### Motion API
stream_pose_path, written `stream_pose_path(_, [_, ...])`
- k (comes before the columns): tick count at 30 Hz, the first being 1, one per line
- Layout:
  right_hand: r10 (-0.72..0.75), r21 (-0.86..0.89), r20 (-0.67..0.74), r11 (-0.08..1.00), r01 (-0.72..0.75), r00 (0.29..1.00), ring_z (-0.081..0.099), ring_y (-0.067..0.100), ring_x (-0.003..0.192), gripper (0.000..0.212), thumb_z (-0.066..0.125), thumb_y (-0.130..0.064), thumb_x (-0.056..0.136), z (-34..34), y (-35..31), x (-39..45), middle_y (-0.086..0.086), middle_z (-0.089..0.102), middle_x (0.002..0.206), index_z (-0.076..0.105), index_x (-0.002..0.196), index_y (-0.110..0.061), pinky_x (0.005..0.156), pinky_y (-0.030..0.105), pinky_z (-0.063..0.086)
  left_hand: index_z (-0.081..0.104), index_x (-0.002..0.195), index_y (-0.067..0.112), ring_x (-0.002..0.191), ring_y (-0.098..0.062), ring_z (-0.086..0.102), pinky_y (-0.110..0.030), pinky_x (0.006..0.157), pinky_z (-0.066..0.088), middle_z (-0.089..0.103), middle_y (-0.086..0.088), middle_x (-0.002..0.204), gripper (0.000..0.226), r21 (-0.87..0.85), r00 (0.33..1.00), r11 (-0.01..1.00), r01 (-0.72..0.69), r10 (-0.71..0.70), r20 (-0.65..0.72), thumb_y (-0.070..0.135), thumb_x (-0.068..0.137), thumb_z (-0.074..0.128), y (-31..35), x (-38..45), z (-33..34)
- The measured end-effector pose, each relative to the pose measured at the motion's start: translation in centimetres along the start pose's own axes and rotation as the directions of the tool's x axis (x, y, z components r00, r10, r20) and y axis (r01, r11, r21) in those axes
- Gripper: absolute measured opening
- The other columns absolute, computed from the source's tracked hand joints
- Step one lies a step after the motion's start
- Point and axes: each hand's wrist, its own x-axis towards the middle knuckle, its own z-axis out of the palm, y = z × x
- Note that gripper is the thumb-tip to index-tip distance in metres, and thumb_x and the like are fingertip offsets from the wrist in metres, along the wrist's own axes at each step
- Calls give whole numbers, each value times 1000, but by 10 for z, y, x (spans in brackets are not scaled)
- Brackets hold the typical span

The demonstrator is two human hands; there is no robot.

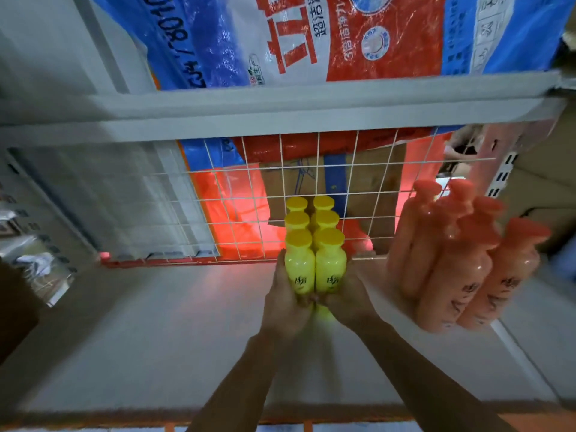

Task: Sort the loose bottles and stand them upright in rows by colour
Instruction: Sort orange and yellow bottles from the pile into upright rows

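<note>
Head view | yellow bottles (pixel 314 244) upright, double row running toward 12 o'clock | left hand (pixel 288 299), right hand (pixel 346 296) cup front pair, fingers curled round bases | pink bottles (pixel 458 257) at 3 o'clock.

White shelf (pixel 156 338) with wire-grid back: six yellow bottles (pixel 314 244) upright in two rows at centre, pink bottles (pixel 458 263) clustered upright at right.
</note>
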Motion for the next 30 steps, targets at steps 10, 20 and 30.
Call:
stream_pose_path(10, [-60, -34, -11, 998, 59, 998, 56, 8, 102, 78, 87, -27, 63, -46, -55, -8, -11, 55, 108, 38, 124, -23, 84, 13, 43, 20, 148, 34, 137, -7, 34, -42, 113, 35, 36, 11, 147, 105, -166, 989, 981, 95, -113, -99, 47, 58, 73, 34, 21, -48])
stream_pose_path(20, [-408, -363, -343, 888, 281, 846, 48, 11, 110, 55, 74, -32, 73, -209, -99, -27, -5, 50, 118, 47, 120, -24, 92, 30, 42, 55, 126, 26, 121, -11, 51, -22, 102, 38, 55, 11, 125, 54, 22, 964, 975, -222, 223, -142, 35, 74, 68, 169, 37, 32])
stream_pose_path(30, [-117, -154, 26, 981, 120, 993, 66, 10, 91, 50, 69, -14, 54, -269, 14, -38, 7, 66, 95, 57, 102, -5, 76, 35, 57, 18, 139, 48, 121, -11, 52, -45, 99, 48, 46, 14, 134, 103, -95, 995, 991, 100, -96, 41, 34, 59, 83, 169, -21, 186])
